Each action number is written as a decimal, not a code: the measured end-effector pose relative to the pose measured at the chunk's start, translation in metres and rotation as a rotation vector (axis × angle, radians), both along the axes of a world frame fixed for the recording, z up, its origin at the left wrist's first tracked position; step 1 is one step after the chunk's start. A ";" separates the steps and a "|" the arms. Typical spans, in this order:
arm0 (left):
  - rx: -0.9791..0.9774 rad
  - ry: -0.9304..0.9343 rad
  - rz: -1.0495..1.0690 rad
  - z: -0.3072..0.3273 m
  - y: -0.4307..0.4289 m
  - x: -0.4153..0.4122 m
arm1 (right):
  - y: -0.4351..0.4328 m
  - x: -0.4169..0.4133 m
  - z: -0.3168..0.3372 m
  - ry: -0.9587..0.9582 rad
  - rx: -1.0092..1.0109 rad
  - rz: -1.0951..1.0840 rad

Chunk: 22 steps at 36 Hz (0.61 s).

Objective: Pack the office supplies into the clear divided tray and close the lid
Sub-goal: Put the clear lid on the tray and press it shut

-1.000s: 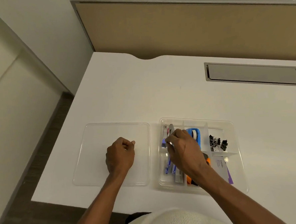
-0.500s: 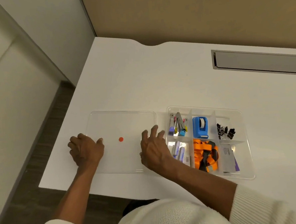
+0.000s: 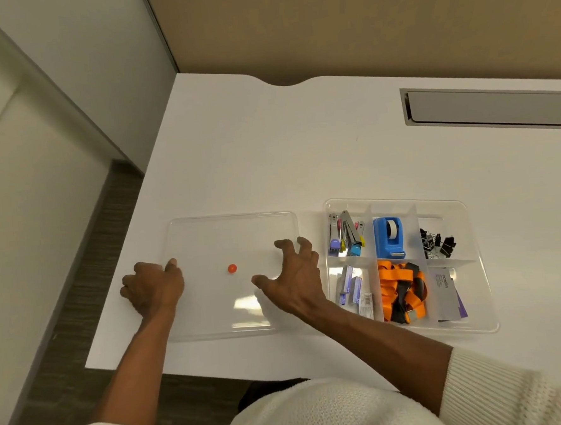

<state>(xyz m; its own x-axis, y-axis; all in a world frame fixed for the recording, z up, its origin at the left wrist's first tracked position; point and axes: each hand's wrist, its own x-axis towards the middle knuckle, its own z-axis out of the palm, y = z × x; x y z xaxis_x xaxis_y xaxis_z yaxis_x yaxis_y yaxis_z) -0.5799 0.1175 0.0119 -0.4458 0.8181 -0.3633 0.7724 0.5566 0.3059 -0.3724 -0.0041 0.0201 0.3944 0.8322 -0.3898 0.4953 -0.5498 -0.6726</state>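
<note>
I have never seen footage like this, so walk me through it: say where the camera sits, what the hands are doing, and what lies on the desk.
There is no machine here. A person wears a camera on the head, so the one view looks down at their own two bare hands.

On the white desk lies a flat clear lid with a small orange dot. The left hand is at its left edge and the right hand is spread over its right side. Neither has lifted it.

To the right sits the clear divided tray, already packed: small staplers, a blue tape dispenser, black binder clips, staple boxes, an orange lanyard and cards.
</note>
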 end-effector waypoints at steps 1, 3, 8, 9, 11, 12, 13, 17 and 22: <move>0.013 -0.008 0.008 0.001 0.002 -0.004 | -0.001 0.000 0.002 0.025 0.019 -0.028; 0.055 -0.041 0.042 0.004 0.004 -0.010 | -0.003 0.000 0.006 0.061 0.066 -0.073; 0.187 -0.206 0.117 0.010 -0.002 -0.018 | -0.010 0.000 0.028 0.095 0.202 -0.076; 0.202 -0.229 0.127 0.012 -0.005 -0.019 | -0.011 0.002 0.034 0.083 0.233 -0.066; 0.237 -0.279 0.142 0.016 -0.011 -0.013 | -0.014 0.009 0.046 0.050 0.290 -0.060; 0.252 -0.297 0.137 0.018 -0.014 -0.008 | -0.016 0.015 0.052 0.034 0.307 -0.068; 0.261 -0.308 0.126 0.021 -0.018 0.000 | -0.018 0.022 0.058 0.018 0.316 -0.083; 0.248 -0.438 0.084 0.029 -0.038 0.042 | -0.034 0.060 0.071 -0.071 0.324 -0.138; 0.216 -0.509 -0.040 0.037 -0.071 0.105 | -0.066 0.122 0.074 -0.139 0.319 -0.251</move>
